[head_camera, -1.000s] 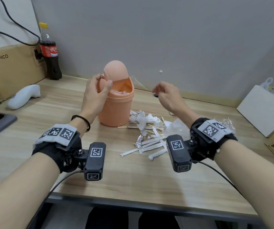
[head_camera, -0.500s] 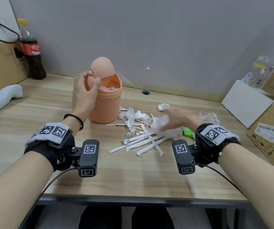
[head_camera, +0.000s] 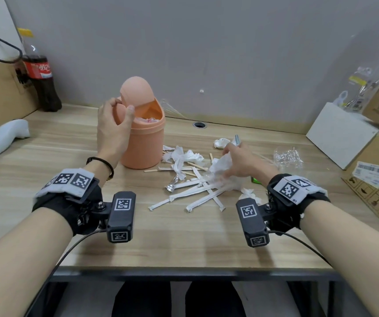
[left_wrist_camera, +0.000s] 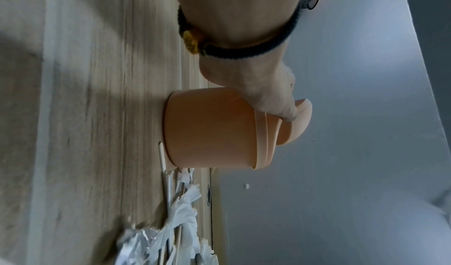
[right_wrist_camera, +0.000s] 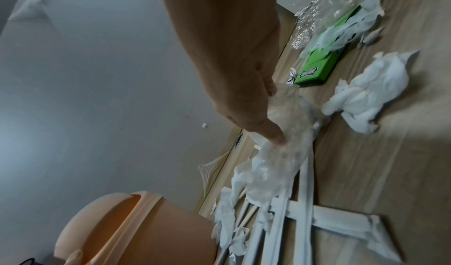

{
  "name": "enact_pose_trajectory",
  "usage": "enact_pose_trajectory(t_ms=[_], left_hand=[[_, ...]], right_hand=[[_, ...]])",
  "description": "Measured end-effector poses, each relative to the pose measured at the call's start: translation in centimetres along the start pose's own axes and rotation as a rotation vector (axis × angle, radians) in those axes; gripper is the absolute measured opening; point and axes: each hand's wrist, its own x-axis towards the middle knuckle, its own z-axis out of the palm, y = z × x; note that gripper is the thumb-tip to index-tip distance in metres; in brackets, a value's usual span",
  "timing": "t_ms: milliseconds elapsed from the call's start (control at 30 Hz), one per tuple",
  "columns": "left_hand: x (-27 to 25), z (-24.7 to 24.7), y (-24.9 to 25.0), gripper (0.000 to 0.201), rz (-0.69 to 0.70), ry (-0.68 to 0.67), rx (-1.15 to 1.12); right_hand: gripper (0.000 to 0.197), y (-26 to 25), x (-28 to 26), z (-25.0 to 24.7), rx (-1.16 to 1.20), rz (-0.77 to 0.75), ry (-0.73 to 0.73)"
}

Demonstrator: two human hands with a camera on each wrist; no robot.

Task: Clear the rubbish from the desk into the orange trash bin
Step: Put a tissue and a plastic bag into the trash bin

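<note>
Head view: your left hand (head_camera: pixel 113 129) grips the bin's (head_camera: pixel 146 143) swing lid (head_camera: pixel 136 89), thumb hooked on its front edge, holding it tipped back so the mouth is open. The bin stands on the counter (head_camera: pixel 46 179), left of the pile, w/ some rubbish already inside. Hold it that way; I'd guess the lid swings shut if you let go. Your right hand (head_camera: pixel 241 161) is down on the pile, fingers curled over a crumpled clear wrap (head_camera: pixel 220 167). Get the whole wad in your fist before lifting; it's light and springy, so bits will likely trail. Paper sleeves (head_camera: pixel 193 193), sticks (head_camera: pixel 197 167) and tissue (head_camera: pixel 184 156) lie just under and beside it, so lift straight up, not across, or you'll drag them.

Left wrist view: thumb (left_wrist_camera: pixel 288 113) pressed at the rim where lid meets bin. Bin base sits flat on the counter. Press down a little so it doesn't tip when the wad goes in.

Right wrist view: fingertips (right_wrist_camera: pixel 275 136) pinch into the wrap, which drapes over the sleeves. Grip looks partial; close more. A tissue ball (right_wrist_camera: pixel 361 93) and a green box (right_wrist_camera: pixel 317 70) lie near, apart from your hand; leave them for later trips. Short path to the bin, drop deep in the mouth.
</note>
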Motion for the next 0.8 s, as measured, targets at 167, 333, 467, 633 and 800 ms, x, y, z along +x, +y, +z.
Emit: enact_pose_trajectory(t_ms=[167,333,467,633,800], left_hand=[[0.0,-0.1,0.2,0.048,0.008,0.0,0.024],[-0.1,-0.2,0.3,0.047,0.019,0.0,0.027],[-0.1,-0.3,0.4,0.046,0.019,-0.006,0.023],[-0.1,-0.4,0.5,0.046,0.013,-0.011,0.024],[-0.1,-0.6,0.5,0.045,0.01,-0.018,0.008]], right_hand=[[0.038,-0.6,-0.1,-1.9,0.101,-0.09,0.148],[0.018,-2.0,0.1,-4.6,0.204,-0.036,0.407],[0.014,-3.3,0.5,-5.5,0.288,-0.11,0.507],[0.019,-4.5,-0.2,-4.8,0.612,-0.168,0.411],[0.018,-5.5,-0.3,-3.0,0.708,-0.293,0.317]])
